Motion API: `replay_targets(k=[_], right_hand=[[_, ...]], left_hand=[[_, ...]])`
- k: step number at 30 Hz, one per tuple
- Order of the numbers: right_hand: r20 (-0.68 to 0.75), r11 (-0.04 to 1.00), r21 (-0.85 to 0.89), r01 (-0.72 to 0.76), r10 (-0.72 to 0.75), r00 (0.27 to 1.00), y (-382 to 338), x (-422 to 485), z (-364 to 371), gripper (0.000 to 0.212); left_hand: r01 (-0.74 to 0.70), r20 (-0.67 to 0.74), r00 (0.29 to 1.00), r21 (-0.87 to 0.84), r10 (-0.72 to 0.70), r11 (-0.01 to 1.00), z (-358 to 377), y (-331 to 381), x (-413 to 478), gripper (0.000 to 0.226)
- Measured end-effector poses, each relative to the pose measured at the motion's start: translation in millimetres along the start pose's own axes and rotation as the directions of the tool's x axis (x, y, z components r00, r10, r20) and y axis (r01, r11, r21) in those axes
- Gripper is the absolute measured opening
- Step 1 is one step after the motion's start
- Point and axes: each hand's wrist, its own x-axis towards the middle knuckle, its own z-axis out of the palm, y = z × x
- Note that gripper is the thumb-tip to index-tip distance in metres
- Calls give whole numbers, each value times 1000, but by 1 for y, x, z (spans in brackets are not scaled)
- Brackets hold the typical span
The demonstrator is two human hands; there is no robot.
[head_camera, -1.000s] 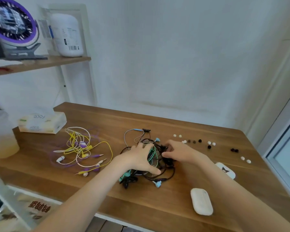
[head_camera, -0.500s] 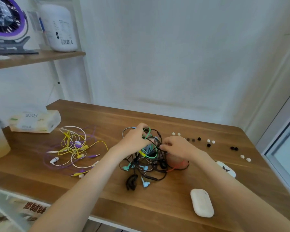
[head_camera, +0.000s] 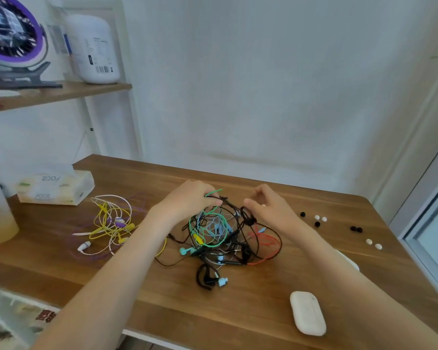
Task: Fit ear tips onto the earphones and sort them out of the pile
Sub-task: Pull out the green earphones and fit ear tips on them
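— So, what are the fingers doing?
— The left hand [head_camera: 190,200] is closed on the top of the tangled pile of earphones [head_camera: 220,236], green and black cords bunched in its fingers. The right hand [head_camera: 268,208] pinches a black cord at the pile's 2 o'clock edge, other fingers loosely curled.
— And around them?
— The pile sits mid-surface [head_camera: 238,311]. Loose ear tips [head_camera: 320,218] lie at 3 o'clock, sorted yellow and white earphones [head_camera: 111,223] at 9 o'clock, a white case [head_camera: 307,313] at 5 o'clock.
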Motion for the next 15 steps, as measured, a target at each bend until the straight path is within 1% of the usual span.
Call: replay_targets(k=[2, 3, 4, 5, 7, 8, 9, 10, 12, 13, 15], right_hand=[[13, 995, 32, 89, -90, 996, -9, 0, 2, 47], [39, 988, 69, 137, -140, 989, -15, 1, 4, 53], [79, 980, 97, 176, -184, 980, -21, 1, 6, 54], [121, 973, 102, 205, -216, 969, -27, 2, 8, 51], [180, 967, 111, 227, -244, 953, -36, 6, 11, 31], [180, 964, 150, 220, -246, 953, -38, 9, 11, 20], [166, 955, 217, 203, -241, 956, -41, 9, 10, 13], [146, 943, 279, 180, -227, 963, -43, 10, 9, 13], [87, 924, 345, 164, -205, 975, -46, 11, 7, 15], [69, 912, 376, 163, -203, 977, -46, 13, 8, 15], [78, 869, 472, 148, -208, 975, -50, 14, 11, 19]], left_hand=[[-27, 45, 999, -17, 27, 999, -8, 4, -2, 13], [-40, 72, 997, -40, 43, 998, -12, 6, -3, 10], [-54, 101, 993, -90, 63, 994, -15, 7, -4, 8], [-66, 122, 989, -164, 87, 984, -19, 9, -5, 7], [-86, 122, 984, -295, 127, 952, -27, 10, -9, 11], [-94, 97, 986, -331, 133, 939, -30, 11, -11, 14], [-98, 52, 991, -357, 124, 929, -33, 10, -11, 19], [-103, -9, 994, -376, 108, 921, -35, 10, -12, 23], [-125, -129, 989, -445, 75, 887, -36, 13, -13, 27], [-143, -169, 984, -514, 63, 846, -36, 15, -12, 27], [-181, -219, 974, -643, 48, 744, -36, 23, -12, 29]])
